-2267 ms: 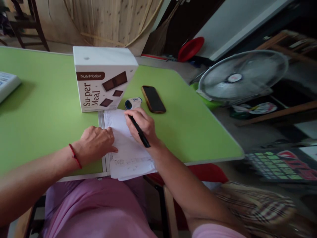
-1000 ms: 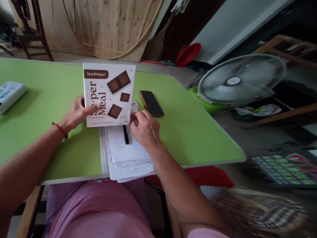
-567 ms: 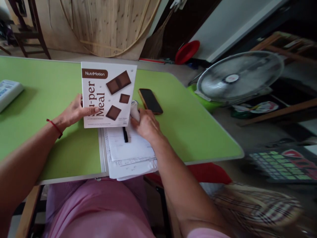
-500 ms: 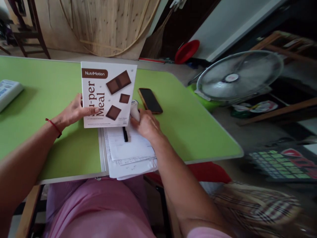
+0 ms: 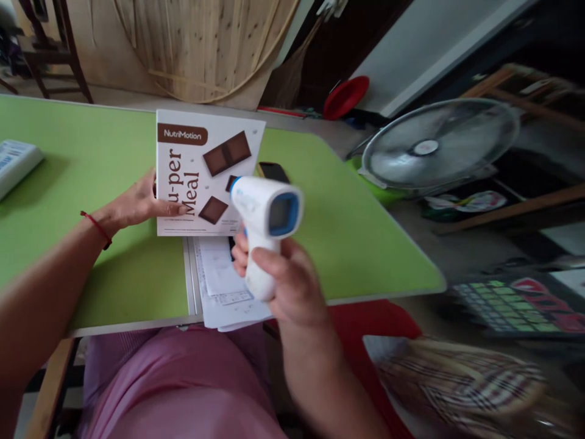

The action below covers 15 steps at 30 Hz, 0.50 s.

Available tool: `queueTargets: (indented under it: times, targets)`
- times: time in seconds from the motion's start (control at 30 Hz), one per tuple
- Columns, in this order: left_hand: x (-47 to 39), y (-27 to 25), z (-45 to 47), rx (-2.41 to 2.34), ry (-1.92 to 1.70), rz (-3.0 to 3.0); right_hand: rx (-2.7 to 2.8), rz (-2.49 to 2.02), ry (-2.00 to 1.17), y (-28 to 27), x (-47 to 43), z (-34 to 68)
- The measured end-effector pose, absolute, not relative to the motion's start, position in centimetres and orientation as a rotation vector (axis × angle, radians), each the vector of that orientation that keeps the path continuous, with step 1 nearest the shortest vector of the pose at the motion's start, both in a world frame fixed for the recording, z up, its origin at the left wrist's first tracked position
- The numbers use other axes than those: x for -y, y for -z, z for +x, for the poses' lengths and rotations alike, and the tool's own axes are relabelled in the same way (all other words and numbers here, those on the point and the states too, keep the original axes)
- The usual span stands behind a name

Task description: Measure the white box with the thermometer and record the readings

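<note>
A white box (image 5: 187, 131) with brown chocolate pieces printed on its front stands upright over the green table (image 5: 361, 244). My left hand (image 5: 141, 198) grips its left side, thumb across the front and the other fingers hidden behind. In my right hand (image 5: 292, 277) is a white and blue infrared thermometer gun (image 5: 262, 204), held by its handle, screen facing me. Its nose overlaps the box's lower right part in view; whether they touch I cannot tell. Under and in front of the box lie papers (image 5: 228, 305), with a black pen (image 5: 232, 249) mostly hidden.
Behind the thermometer a phone (image 5: 274, 172) lies on the table. At the far left is a white box-like object (image 5: 18, 164). A round fan (image 5: 439, 143) stands beyond the table's right edge, and a plaid bag (image 5: 475, 384) is at the lower right.
My right hand has lifted the thermometer gun from behind the box's right edge and brought it up and toward me, screen now visible. The box has shifted slightly right in view.
</note>
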<state>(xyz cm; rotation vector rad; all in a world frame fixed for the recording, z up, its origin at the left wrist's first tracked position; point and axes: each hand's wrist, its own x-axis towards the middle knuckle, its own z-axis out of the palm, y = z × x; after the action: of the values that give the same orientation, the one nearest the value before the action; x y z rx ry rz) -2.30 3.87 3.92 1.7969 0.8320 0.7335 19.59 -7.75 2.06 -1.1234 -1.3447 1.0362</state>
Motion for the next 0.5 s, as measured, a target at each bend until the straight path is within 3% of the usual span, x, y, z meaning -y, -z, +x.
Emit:
queueTargets:
  times: [0.17, 0.5]
  targets:
    - [-3.8, -4.2, -2.1, -0.858, -0.732, 1.804, 0.995, -1.041, -1.374, 0.5, 8.8, 16.3]
    - [-3.9, -4.0, -2.3, -0.802, -0.734, 1.769, 0.863, -1.000, -1.446, 1.5, 8.2, 14.6]
